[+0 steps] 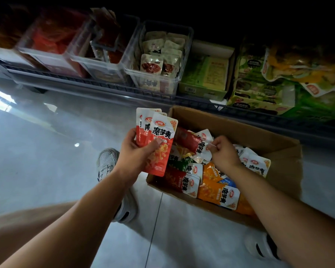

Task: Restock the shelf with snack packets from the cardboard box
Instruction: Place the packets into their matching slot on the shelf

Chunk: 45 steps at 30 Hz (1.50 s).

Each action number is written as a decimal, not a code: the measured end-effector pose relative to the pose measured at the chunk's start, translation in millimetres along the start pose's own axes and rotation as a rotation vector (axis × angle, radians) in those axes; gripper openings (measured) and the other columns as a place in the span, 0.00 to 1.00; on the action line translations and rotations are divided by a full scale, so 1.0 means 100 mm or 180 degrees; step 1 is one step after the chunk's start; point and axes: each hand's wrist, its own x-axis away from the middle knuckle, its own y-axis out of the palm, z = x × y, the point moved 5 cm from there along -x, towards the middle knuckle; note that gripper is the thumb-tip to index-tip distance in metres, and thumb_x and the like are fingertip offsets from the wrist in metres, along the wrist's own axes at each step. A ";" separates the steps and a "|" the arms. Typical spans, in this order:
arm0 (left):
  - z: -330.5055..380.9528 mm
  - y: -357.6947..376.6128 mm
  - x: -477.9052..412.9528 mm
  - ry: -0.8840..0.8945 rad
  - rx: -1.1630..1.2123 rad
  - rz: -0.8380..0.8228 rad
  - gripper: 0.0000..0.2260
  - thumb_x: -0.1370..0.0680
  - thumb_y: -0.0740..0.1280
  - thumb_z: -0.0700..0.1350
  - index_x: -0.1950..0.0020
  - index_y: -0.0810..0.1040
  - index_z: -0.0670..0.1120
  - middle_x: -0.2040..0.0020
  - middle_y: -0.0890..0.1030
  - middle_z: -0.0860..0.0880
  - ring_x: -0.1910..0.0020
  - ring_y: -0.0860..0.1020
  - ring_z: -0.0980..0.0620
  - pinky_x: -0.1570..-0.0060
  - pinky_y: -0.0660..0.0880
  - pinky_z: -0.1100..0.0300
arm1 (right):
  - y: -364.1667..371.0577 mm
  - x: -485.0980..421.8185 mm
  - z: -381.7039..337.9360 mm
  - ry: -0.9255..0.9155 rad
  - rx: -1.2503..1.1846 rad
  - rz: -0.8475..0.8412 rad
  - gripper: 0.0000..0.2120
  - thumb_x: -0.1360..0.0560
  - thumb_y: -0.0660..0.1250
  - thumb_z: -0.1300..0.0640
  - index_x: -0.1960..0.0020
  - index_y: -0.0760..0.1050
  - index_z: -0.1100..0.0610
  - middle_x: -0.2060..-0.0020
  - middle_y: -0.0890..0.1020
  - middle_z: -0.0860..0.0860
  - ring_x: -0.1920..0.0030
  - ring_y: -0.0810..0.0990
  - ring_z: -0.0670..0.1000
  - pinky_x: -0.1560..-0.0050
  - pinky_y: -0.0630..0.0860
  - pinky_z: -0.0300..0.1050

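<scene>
— Pale glossy floor tiles [46, 151] catch a bright glare on the left, and the low dark wire-fronted shelf [97, 83] runs along above them. What sits on it?
— Clear plastic bins [188, 47] of small packets, then green printed cartons [205, 78] to the right. The far-left bins are in shadow; I can't make out their contents beyond something red.
— And the open brown cardboard box [259, 136]?
— On the floor just before the shelf, heaped with red, orange and green snack packets [217, 188]. Its near corner is hidden by the right forearm.
— The hands?
— The left hand [137, 151] is up beside the box's left wall, thumb across the front and fingers curled behind a fanned stack of red-and-white foil snack packets [159, 132]; how many, I can't count. The right hand [222, 151] is down in the box, fingers curled, thumb and forefinger pinching the white edge of one red-and-white packet [197, 142] lying on the heap.
— Anything else?
— A grey mesh trainer [106, 161] on the tiles, partly behind the left wrist.
</scene>
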 end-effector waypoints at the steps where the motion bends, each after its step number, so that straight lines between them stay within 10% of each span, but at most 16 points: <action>1: 0.00 0.00 0.00 0.0018 -0.0013 0.0003 0.20 0.26 0.77 0.41 0.37 0.74 0.52 0.44 0.86 0.47 0.49 0.87 0.46 0.55 0.84 0.52 | -0.09 0.03 -0.06 -0.0149 0.0111 -0.0011 0.06 0.18 0.64 0.53 0.51 0.69 0.54 0.57 0.80 0.53 0.57 0.78 0.54 0.60 0.70 0.46; 7: 0.02 0.02 0.04 0.0034 -0.0075 0.0021 0.21 0.26 0.77 0.43 0.37 0.74 0.52 0.42 0.85 0.47 0.48 0.86 0.45 0.51 0.84 0.45 | -0.67 0.33 -0.46 -0.0646 0.0280 0.0036 0.02 0.20 0.67 0.54 0.49 0.76 0.52 0.64 0.82 0.45 0.65 0.79 0.45 0.65 0.72 0.42; 18: 0.14 0.27 0.22 0.0002 -0.0095 -0.0135 0.17 0.25 0.77 0.43 0.44 0.74 0.56 0.44 0.85 0.48 0.50 0.87 0.47 0.50 0.84 0.46 | -1.29 0.87 -0.90 -0.0687 -0.0503 -0.0088 0.14 0.31 0.79 0.59 0.48 0.79 0.54 0.54 0.85 0.50 0.51 0.84 0.48 0.49 0.78 0.40; 25: 0.19 0.64 0.52 -0.0232 -0.0073 -0.0866 0.29 0.29 0.79 0.47 0.31 0.71 0.50 0.42 0.85 0.44 0.47 0.86 0.40 0.43 0.80 0.37 | -1.24 1.16 -1.22 -0.1027 -0.0270 -0.0334 0.15 0.31 0.79 0.63 0.51 0.78 0.50 0.52 0.84 0.46 0.47 0.82 0.44 0.42 0.80 0.51; 35: 0.73 1.02 0.76 0.0052 0.0218 -0.1285 0.29 0.30 0.78 0.40 0.32 0.72 0.47 0.42 0.85 0.41 0.44 0.85 0.39 0.41 0.80 0.40 | -1.49 1.46 -1.65 -0.1199 -0.0416 0.0833 0.25 0.29 0.78 0.49 0.36 0.72 0.45 0.40 0.75 0.43 0.43 0.75 0.43 0.46 0.76 0.42; 40: 1.40 1.07 0.86 0.0705 0.0096 -0.1277 0.25 0.26 0.76 0.42 0.32 0.73 0.50 0.43 0.86 0.45 0.45 0.85 0.42 0.42 0.81 0.41 | -1.70 1.61 -1.97 -0.0781 -0.1218 -0.0420 0.11 0.20 0.67 0.52 0.39 0.78 0.52 0.55 0.84 0.49 0.61 0.80 0.46 0.64 0.74 0.40; 45: 2.02 1.30 0.96 0.1197 0.0204 -0.1313 0.19 0.22 0.72 0.43 0.33 0.74 0.53 0.43 0.86 0.46 0.45 0.85 0.43 0.45 0.82 0.45 | -1.95 1.65 -2.52 -0.1318 -0.1113 -0.0462 0.12 0.19 0.64 0.56 0.37 0.75 0.47 0.50 0.86 0.48 0.52 0.86 0.51 0.59 0.82 0.46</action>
